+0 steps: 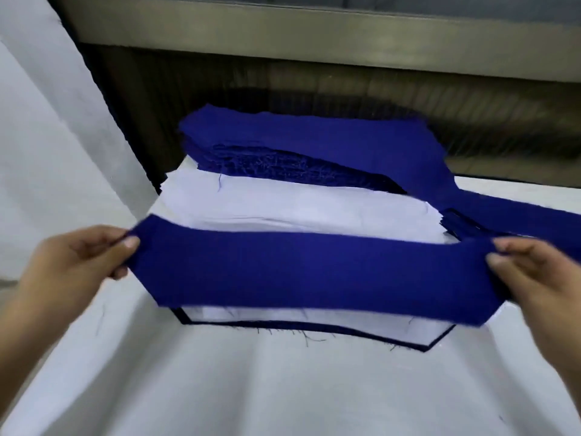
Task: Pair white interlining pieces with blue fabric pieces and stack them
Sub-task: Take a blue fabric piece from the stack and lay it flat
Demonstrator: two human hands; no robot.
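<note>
Over paired stack point(314, 322), left hand point(78, 259), right hand point(534, 272) pinching blue piece point(301, 272), seemingly taut

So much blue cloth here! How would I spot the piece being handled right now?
Start at the white cloth-covered table. Above it, a long royal-blue fabric strip is pinched at its ends by the left hand and right hand. Unlike the blue fabric stack behind, it alone is held.

Matt woven blue fabric piece point(301, 272), frayed edges; smooth white interlining point(298, 209).
</note>
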